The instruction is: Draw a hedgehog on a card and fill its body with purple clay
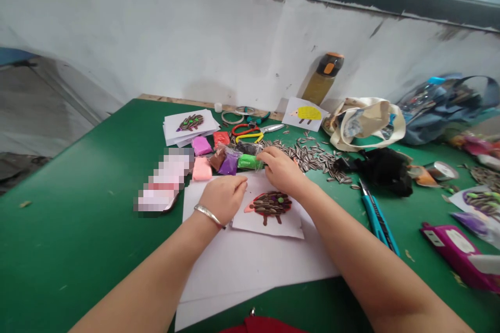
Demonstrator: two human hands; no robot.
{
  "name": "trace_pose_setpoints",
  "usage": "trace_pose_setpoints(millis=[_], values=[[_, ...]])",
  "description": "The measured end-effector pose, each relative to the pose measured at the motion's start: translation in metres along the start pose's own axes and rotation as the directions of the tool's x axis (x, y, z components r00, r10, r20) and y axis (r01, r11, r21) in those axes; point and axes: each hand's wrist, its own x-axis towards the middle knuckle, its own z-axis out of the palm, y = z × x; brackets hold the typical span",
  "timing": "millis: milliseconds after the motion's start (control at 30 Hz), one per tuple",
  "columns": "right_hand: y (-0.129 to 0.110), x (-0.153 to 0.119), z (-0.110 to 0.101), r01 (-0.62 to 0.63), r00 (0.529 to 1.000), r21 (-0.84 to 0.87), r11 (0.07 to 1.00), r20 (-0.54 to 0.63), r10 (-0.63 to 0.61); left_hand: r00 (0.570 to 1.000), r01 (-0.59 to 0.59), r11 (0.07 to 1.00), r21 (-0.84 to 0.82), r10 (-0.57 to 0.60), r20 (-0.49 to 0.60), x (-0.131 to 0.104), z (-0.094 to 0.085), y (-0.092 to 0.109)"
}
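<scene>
My left hand, with a silver bracelet at the wrist, is closed over the white paper, left of a hedgehog picture; what its fingers pinch, if anything, is too small to tell. That picture has a seed-covered body, a pink snout, brown legs and a green dot. At the edge of a bright green clay packet, my right hand has its fingers pinched together on the clear wrapper. Beside it lie purple, pink and red clay packets.
Loose sunflower seeds spread behind my right hand. Scissors, a finished card stack, a yellow hedgehog card and a bottle stand or lie farther back. A teal cutter and tote bag are at right.
</scene>
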Motion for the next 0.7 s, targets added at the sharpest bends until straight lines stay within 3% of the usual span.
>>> trace_pose_setpoints(millis=[267,500,567,700], values=[[-0.009,0.004,-0.002,0.105,0.994,-0.21,0.972,0.057,-0.095,1.0,-0.005,1.0,0.0,0.005,0.005,0.0,-0.002,0.002],[-0.004,0.007,-0.002,0.121,0.989,-0.238,0.964,0.106,-0.099,0.999,-0.027,1.0,-0.002,0.026,-0.042,-0.001,0.002,-0.001],[-0.006,0.007,-0.01,0.061,0.997,-0.206,0.977,0.055,-0.051,0.99,-0.057,0.998,-0.019,0.054,-0.131,-0.001,0.005,-0.002],[-0.024,-0.003,-0.035,-0.091,0.993,-0.039,0.995,-0.077,0.087,0.921,-0.152,0.987,-0.045,0.125,-0.369,-0.004,0.007,-0.001]])
